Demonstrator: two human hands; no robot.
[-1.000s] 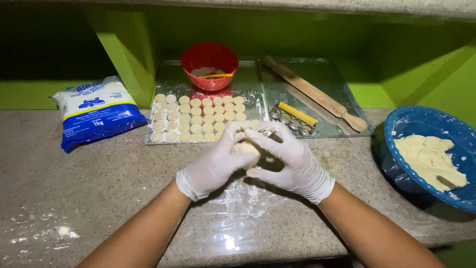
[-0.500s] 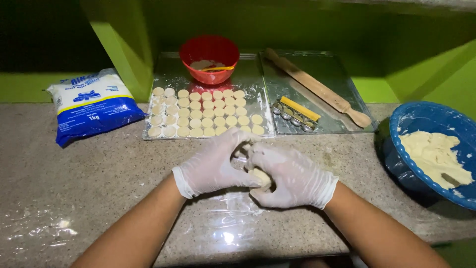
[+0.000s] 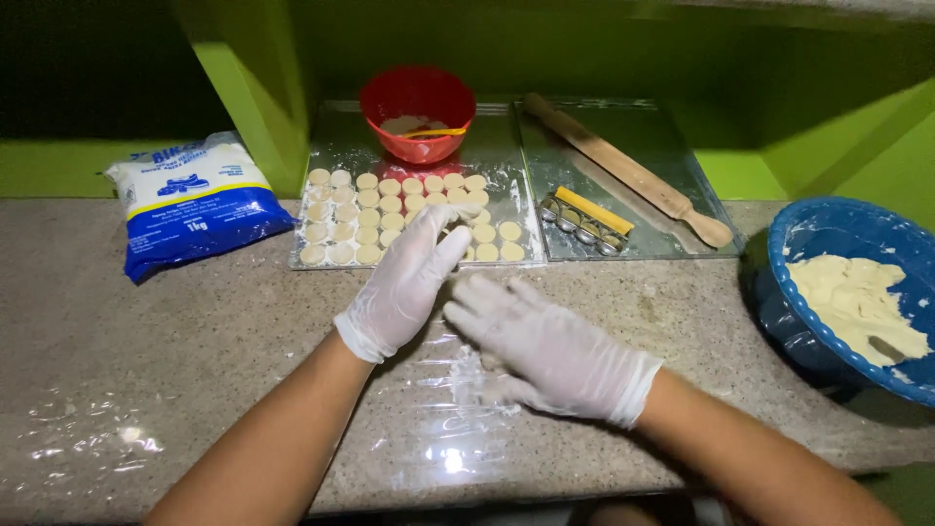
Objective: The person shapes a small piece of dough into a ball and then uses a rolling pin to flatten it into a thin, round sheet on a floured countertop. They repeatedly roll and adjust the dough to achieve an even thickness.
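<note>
My left hand (image 3: 404,282) lies flat, grip open, pressing toward my right hand (image 3: 550,346), also open-palmed; dough discs (image 3: 390,219) wait at twelve o'clock on the desk (image 3: 146,331).

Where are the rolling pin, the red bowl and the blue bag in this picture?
rolling pin (image 3: 623,168), head view, middle of the wooden barrel.
red bowl (image 3: 419,102), head view, the inner back wall, above the contents.
blue bag (image 3: 195,209), head view, centre of its front face.

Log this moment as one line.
left hand gloved, palm over right | right hand gloved, on counter | dough between palms not visible | dough discs on tray | blue bowl right
</note>
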